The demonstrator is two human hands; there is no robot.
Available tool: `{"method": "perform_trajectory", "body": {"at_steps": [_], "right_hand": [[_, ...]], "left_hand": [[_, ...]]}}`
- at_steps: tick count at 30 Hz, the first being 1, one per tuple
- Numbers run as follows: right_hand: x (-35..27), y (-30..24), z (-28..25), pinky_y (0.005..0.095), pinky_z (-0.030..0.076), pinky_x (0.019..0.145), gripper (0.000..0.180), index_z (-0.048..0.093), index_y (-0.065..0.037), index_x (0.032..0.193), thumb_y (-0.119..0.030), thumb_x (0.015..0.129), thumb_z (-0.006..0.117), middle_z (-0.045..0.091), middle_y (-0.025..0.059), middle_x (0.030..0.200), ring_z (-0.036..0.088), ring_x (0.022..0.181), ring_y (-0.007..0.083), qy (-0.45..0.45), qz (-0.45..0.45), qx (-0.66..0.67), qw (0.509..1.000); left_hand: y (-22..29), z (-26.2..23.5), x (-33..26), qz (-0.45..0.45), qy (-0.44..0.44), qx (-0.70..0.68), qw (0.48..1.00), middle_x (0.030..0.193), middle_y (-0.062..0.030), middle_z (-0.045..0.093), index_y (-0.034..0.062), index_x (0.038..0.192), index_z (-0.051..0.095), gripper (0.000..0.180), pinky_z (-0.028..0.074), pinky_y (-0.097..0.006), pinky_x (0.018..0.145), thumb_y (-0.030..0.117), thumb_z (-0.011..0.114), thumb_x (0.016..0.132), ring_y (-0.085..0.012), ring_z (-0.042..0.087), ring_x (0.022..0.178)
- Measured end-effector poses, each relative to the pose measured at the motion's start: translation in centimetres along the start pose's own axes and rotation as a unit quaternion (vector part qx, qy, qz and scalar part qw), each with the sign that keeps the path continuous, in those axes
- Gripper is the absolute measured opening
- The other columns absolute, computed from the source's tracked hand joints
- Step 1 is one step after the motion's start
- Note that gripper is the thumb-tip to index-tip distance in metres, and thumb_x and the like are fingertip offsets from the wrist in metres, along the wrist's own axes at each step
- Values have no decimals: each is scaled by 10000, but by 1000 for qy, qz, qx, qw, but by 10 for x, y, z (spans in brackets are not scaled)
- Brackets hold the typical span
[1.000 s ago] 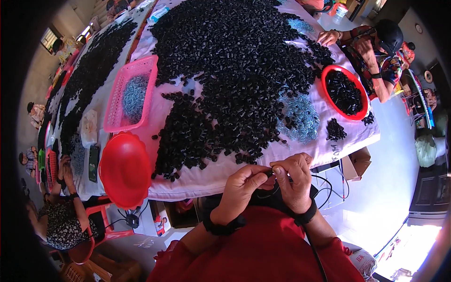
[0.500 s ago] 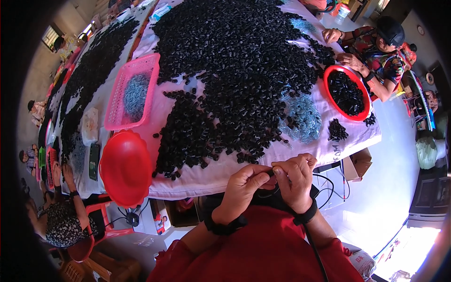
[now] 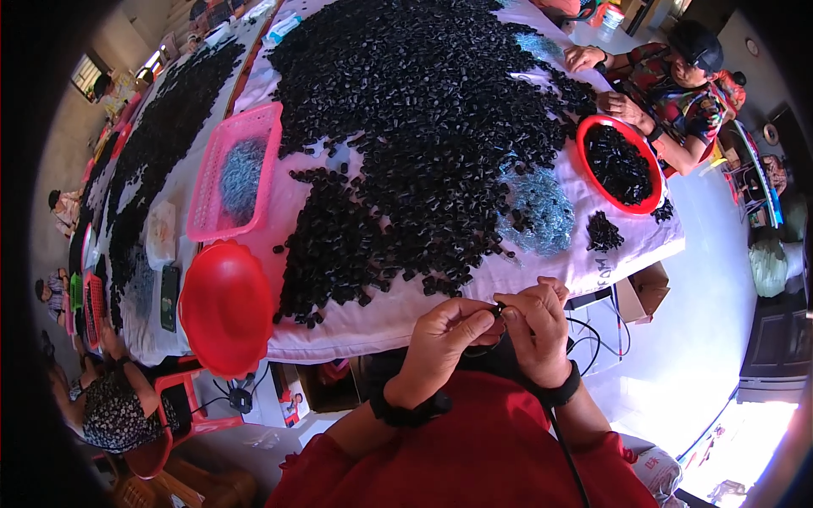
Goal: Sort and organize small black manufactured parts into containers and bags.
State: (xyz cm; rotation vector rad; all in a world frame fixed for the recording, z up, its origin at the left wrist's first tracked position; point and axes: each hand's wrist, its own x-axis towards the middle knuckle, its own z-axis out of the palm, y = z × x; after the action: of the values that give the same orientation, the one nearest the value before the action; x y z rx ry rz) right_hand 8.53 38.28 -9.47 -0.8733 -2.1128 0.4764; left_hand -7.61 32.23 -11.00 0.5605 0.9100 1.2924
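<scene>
Just off the table's front edge, my left hand (image 3: pixel 453 334) and my right hand (image 3: pixel 535 326) meet fingertip to fingertip. Between them sits a small black part (image 3: pixel 497 311), pinched by both; its exact shape is mostly hidden by the fingers. Beyond my hands spreads a wide heap of small black parts (image 3: pixel 423 152) on a pale cloth (image 3: pixel 356 332). A tangle of clear bluish pieces (image 3: pixel 538 212) lies at the heap's right side, and a small dark pile (image 3: pixel 604 231) rests close to the cloth's right corner.
Toward the left stand a red scalloped bowl (image 3: pixel 227 309) and a pink basket (image 3: pixel 196 190) with bluish pieces. A red-rimmed basin (image 3: pixel 584 157) of black parts is at the right, near a co-worker (image 3: pixel 690 93). A dark phone (image 3: pixel 169 298) lies farther left. Cables (image 3: pixel 597 339) hang below the edge.
Both hands stay together, with the fingers shifting slightly around the small black part. The whole view has moved a little. The co-worker's hands at the right remain near the basin.
</scene>
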Motion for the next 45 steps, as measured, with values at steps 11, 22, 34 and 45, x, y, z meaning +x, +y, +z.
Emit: {"method": "perform_trajectory", "body": {"at_steps": [11,22,34,45], "right_hand": [[-3,-7,-13,500,311,1009,443,650,-66,1076,-226,704,831,584,26,902,580,840,199,-54,-13,-92,994],[-8,-4,-11,506,333,985,461,648,-84,1059,-198,654,837,583,12,899,580,804,192,-31,-48,-125,991],[-5,-4,1,493,325,1001,510,651,-73,1100,-188,643,845,572,-5,891,573,770,160,-25,-73,-88,993],[-3,-4,19,472,333,971,479,628,-87,1070,-254,671,833,595,-11,846,588,758,168,-66,-115,-154,979]], "left_hand": [[-2,6,3,-9,-12,1,1000,1030,-83,685,-47,1083,633,192,513,-223,824,115,603,985,-103,645,926],[-2,2,2,-37,-27,37,998,1023,-62,680,-41,1072,644,219,495,-230,838,154,569,1007,-89,625,928],[6,-8,3,-29,-29,110,993,992,-57,691,10,1077,654,186,529,-253,777,161,590,990,-113,652,906],[13,-20,-2,-39,15,113,993,966,-54,672,-13,1105,640,182,554,-242,754,98,590,968,-119,664,900]]}}
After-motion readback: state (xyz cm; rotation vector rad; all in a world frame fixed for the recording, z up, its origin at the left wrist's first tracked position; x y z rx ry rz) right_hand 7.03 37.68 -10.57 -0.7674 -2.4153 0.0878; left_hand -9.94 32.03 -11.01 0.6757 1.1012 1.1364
